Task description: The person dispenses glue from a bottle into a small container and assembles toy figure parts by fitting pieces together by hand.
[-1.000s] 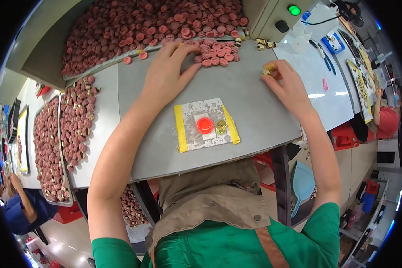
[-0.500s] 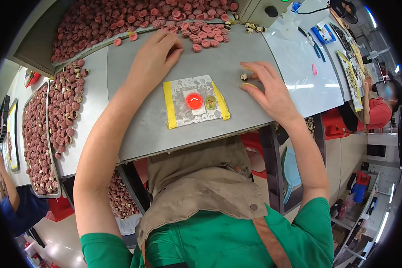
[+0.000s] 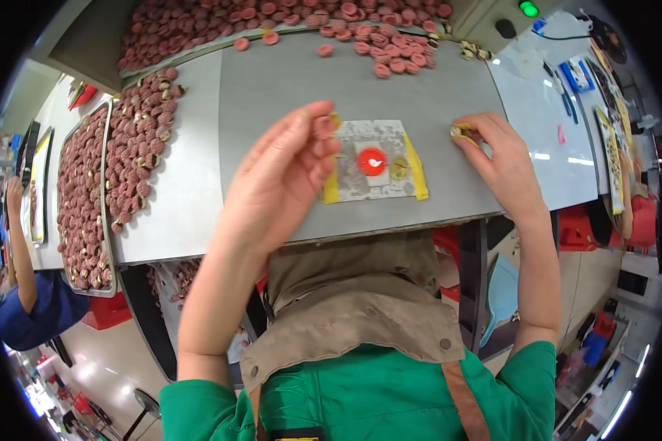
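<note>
My left hand (image 3: 279,165) is raised over the table beside the mat, its fingers curled with a pink bumpy half-shell (image 3: 324,128) at the tips. To the right, my right hand (image 3: 504,158) pinches a small cream-and-dark piece (image 3: 455,131) between thumb and finger. Between the hands lies a worn white mat (image 3: 353,192) with yellow tape along its sides. On it sit a round red disc (image 3: 372,162) and a small greenish-gold oval (image 3: 399,168). Loose pink half-shells (image 3: 390,51) are spread on the grey table (image 3: 272,81) beyond the hands.
A large heap of pink half-shells (image 3: 221,26) fills the back. At left stand a metal-rimmed tray (image 3: 112,253) of dark pink pieces and a pile of similar pieces (image 3: 141,140). Pliers (image 3: 563,92) lie at right. A co-worker in blue (image 3: 40,309) is at far left.
My left hand has come back from the loose half-shells toward the mat, now with one at its fingertips. My right fingers have closed on the small cream-and-dark piece. The view has shifted.
</note>
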Available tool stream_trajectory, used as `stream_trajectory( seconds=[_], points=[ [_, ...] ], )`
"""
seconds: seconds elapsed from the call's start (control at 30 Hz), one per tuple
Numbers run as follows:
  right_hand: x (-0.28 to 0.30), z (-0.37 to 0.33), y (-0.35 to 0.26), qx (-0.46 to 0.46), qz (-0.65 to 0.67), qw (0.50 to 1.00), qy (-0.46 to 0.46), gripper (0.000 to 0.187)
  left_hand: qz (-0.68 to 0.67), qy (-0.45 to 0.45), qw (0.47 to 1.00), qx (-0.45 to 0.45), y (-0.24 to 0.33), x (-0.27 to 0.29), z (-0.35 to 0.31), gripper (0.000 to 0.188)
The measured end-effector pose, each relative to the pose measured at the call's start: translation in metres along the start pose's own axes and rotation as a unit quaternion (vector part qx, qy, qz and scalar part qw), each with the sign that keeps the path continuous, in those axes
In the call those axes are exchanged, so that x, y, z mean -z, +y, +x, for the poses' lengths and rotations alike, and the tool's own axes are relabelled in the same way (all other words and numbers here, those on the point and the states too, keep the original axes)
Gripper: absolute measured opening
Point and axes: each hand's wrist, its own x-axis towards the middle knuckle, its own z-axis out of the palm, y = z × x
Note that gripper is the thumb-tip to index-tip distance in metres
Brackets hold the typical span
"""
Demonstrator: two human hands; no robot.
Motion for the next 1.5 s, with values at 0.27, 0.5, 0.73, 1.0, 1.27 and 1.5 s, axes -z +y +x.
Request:
stream_trajectory(
  seconds=[0.27, 0.5, 0.73, 1.0, 1.27, 1.5],
  points=[
    [-0.003, 0.005, -0.009, 0.008, -0.035, 0.999, -0.033, 0.016, -0.104, -0.043, 0.994, 0.002, -0.028, 0.008, -0.011, 0.04],
    [-0.007, 0.009, -0.015, 0.062, -0.132, 0.988, -0.058, 0.015, -0.081, -0.008, 0.996, -0.033, -0.028, 0.011, -0.012, 0.037],
    [-0.016, 0.013, -0.066, 0.055, 0.033, 0.994, -0.088, 0.022, -0.094, -0.024, 0.995, -0.038, -0.029, 0.014, -0.017, 0.036],
    [-0.044, 0.026, -0.08, 0.202, -0.057, 0.974, -0.089, 0.023, -0.094, -0.002, 0.994, -0.06, -0.03, 0.014, -0.017, 0.034],
    [-0.048, 0.028, -0.079, 0.181, -0.029, 0.978, -0.096, 0.023, -0.029, 0.01, 0.996, -0.08, -0.031, 0.01, -0.019, 0.034],
    [-0.05, 0.006, -0.074, -0.089, 0.404, 0.907, -0.074, 0.021, 0.042, 0.033, 0.995, -0.084, -0.032, 0.001, -0.024, 0.028]
  ],
)
